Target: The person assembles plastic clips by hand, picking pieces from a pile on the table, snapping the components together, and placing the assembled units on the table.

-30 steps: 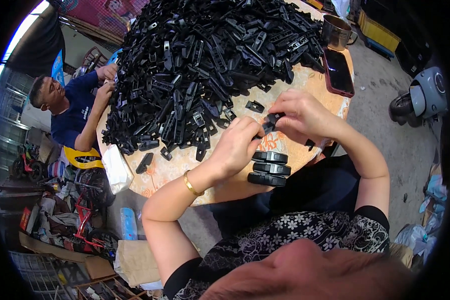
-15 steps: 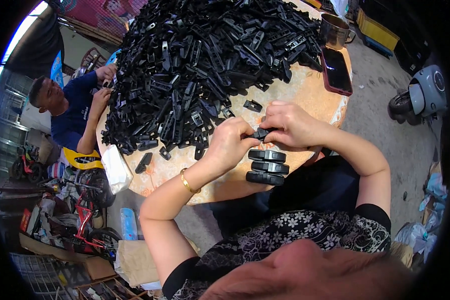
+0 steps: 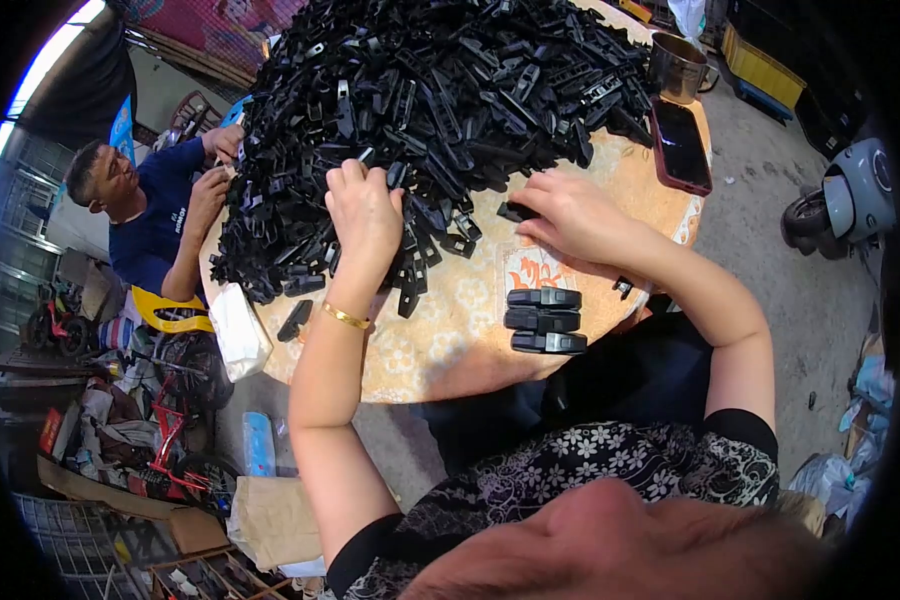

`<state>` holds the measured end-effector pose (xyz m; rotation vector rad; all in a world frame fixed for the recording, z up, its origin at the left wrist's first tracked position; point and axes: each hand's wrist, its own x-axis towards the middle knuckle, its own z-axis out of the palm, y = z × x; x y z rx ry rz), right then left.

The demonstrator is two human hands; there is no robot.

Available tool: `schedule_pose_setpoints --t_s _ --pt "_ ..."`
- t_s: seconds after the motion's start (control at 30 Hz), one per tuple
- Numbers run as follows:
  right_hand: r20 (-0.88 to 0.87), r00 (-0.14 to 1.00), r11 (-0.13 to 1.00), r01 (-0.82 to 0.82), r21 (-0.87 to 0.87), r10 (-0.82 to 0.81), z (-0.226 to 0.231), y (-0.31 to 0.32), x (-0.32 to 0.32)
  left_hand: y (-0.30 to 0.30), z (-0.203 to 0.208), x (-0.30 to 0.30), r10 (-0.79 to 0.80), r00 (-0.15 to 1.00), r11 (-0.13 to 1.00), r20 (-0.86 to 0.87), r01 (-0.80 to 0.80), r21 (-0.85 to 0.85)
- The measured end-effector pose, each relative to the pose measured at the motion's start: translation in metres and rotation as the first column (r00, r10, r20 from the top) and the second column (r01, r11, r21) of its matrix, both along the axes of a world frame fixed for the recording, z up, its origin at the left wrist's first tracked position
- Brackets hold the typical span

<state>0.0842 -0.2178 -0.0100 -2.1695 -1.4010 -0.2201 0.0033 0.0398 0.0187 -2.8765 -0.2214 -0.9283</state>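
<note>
A big heap of black plastic clip-like parts [image 3: 450, 90] covers the far side of the round table. My left hand [image 3: 363, 215] reaches to the heap's near edge, its fingers curled among the parts; what they grip is hidden. Right of it, my right hand [image 3: 575, 215] is low over the tabletop, its fingertips closed on a small black plastic part [image 3: 513, 211]. Three longer black plastic pieces [image 3: 545, 320] lie side by side in a row at the table's near edge. One small black part [image 3: 623, 286] rests by my right forearm.
A metal mug [image 3: 678, 68] and a phone in a red case [image 3: 682, 145] are at the table's right. A white packet [image 3: 238, 332] lies at the left edge of the patterned tablecloth [image 3: 440, 340]. Another person [image 3: 155, 215] works at the heap's left side.
My hands were together over a black part and have separated. The left has moved away and left to the heap; the right has shifted slightly forward. The view has moved a little.
</note>
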Motion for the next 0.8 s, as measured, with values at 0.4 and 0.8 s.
schedule_pose_setpoints --t_s 0.4,0.8 --pt "-0.356 0.934 1.000 -0.004 0.006 0.006 0.006 -0.046 0.018 -0.081 0.000 -0.036 -0.842 0.513 0.491 -0.169 0.599 -0.632" --pt "-0.057 0.982 0.978 -0.174 0.114 0.181 0.014 -0.049 0.005 -0.086 -0.003 -0.050 -0.618 0.711 0.695 -0.334 0.297 -0.655"
